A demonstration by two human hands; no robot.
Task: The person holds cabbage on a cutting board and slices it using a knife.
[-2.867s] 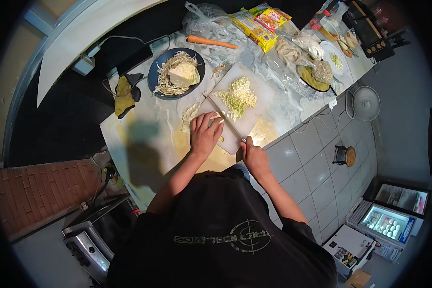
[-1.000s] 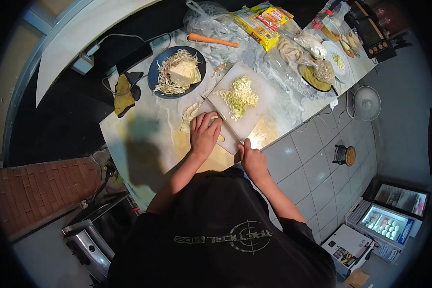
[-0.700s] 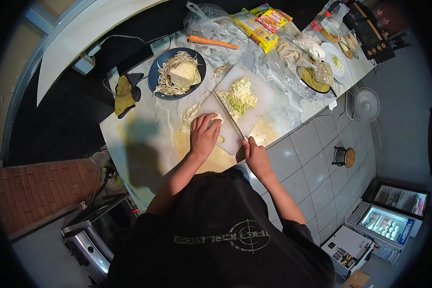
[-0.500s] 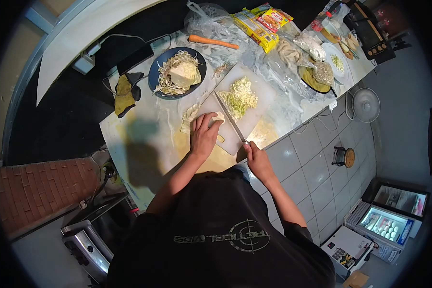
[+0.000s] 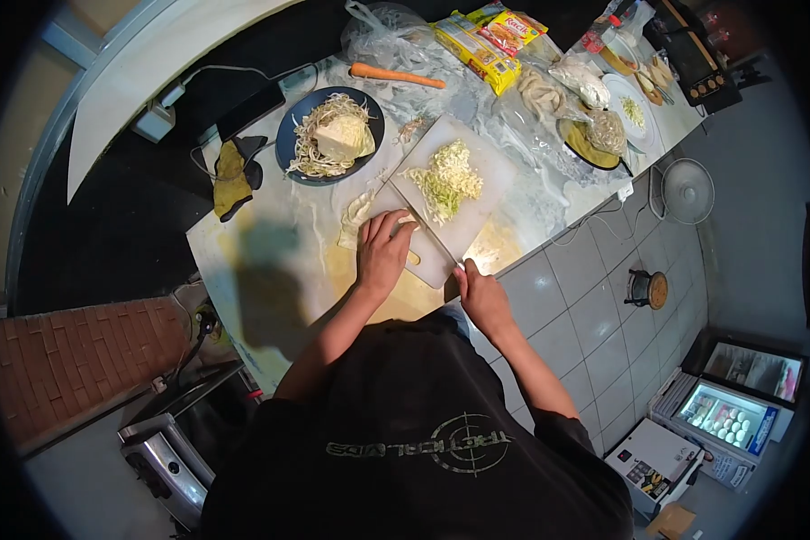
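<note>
My right hand (image 5: 483, 297) is closed around the handle of a knife (image 5: 432, 231). Its blade runs up and left across the white cutting board (image 5: 490, 166). My left hand (image 5: 384, 254) is bent over a small pale piece of cabbage (image 5: 409, 219), pressing it to the board just left of the blade; the fingers mostly hide it. A heap of shredded cabbage (image 5: 450, 180) lies on the board to the right of the knife. Beside my left fingers rests a loose cabbage leaf (image 5: 355, 219).
Behind the board, a dark plate (image 5: 287, 144) bears bean sprouts (image 5: 310, 160) and a cut cabbage (image 5: 344, 138). Farther back are a carrot (image 5: 396, 76), yellow packets (image 5: 481, 58) and plastic bags (image 5: 382, 36). A white plate (image 5: 643, 135) stands at the right; a yellow-black cloth (image 5: 234, 178) lies left.
The knife blade has shifted left and lower, away from the shredded heap and up against the piece under my left fingers. My left hand has hardly moved.
</note>
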